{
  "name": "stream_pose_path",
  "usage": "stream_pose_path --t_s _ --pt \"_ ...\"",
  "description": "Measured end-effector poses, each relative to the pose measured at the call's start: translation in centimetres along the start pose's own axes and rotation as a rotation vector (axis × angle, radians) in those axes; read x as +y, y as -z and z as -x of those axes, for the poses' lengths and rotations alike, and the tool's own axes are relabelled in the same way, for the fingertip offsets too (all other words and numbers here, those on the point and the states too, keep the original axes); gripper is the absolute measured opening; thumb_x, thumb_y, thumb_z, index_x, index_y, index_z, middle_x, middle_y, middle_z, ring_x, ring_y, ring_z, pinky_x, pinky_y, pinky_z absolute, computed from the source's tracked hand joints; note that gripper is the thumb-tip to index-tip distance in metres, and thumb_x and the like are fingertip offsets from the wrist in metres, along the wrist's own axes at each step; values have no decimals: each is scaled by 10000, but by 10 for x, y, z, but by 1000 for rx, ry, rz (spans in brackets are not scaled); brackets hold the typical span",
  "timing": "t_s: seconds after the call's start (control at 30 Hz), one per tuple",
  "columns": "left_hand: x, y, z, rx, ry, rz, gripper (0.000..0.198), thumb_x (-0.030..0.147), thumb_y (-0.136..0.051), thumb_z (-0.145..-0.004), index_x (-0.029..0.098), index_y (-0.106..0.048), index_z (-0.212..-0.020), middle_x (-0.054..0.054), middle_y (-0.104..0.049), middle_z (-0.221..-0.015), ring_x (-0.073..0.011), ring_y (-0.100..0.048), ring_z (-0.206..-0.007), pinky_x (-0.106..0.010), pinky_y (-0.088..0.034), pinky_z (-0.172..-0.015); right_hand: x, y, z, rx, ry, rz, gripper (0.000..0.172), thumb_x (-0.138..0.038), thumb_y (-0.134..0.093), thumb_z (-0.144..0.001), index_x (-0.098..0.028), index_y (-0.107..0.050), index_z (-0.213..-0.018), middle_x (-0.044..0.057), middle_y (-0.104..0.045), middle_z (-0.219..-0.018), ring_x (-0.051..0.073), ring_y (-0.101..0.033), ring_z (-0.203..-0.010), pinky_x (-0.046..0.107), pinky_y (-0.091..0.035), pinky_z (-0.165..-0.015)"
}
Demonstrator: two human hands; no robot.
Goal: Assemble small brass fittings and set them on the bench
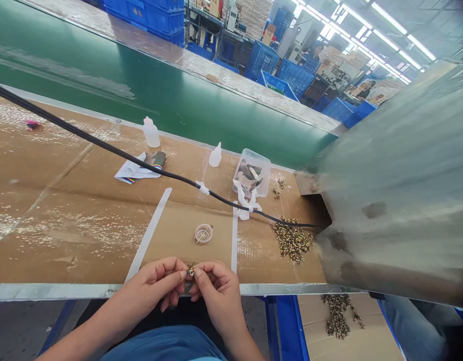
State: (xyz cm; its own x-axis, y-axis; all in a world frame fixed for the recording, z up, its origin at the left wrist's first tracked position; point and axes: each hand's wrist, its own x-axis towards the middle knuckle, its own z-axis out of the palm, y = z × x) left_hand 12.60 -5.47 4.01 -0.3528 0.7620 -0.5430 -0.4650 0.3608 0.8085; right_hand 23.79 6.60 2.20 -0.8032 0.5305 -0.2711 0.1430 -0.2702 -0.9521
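My left hand and my right hand meet at the table's front edge. Between their thumbs and fingertips they pinch a small gold-and-dark metal part, too small to name its kind. A thin dark tip sticks up from it. Just beyond the hands, a small round clear dish with a pale thin piece inside sits on a cardboard sheet. To the right lies a heap of similar small gold-and-dark parts.
A black cable crosses above the cardboard-covered table. Behind it stand two white squeeze bottles, a folded cloth and a clear plastic box. A metal housing blocks the right side. A green conveyor belt runs beyond.
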Motion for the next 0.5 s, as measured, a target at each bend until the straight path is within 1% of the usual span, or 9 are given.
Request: stream_pose_path --t_s 0.27,0.5 --pt "0 -1 -1 9 -14 -25 418 583 -628 -790 167 -600 -759 15 -560 -660 -114 -467 -558 -206 -351 -478 -2 1 0 -14 8 49 228 -351 -663 -857 -139 -728 -806 26 -605 -764 97 -594 -541 193 -523 -477" --pt "3 -2 -2 5 -1 -10 423 584 -640 -781 162 -616 -761 11 -571 -662 -111 -471 -552 -206 -359 -483 0 1 -1 -14 5 26 213 -339 -661 -861 -138 -718 -820 27 -615 -792 93 -606 -553 188 -529 -489"
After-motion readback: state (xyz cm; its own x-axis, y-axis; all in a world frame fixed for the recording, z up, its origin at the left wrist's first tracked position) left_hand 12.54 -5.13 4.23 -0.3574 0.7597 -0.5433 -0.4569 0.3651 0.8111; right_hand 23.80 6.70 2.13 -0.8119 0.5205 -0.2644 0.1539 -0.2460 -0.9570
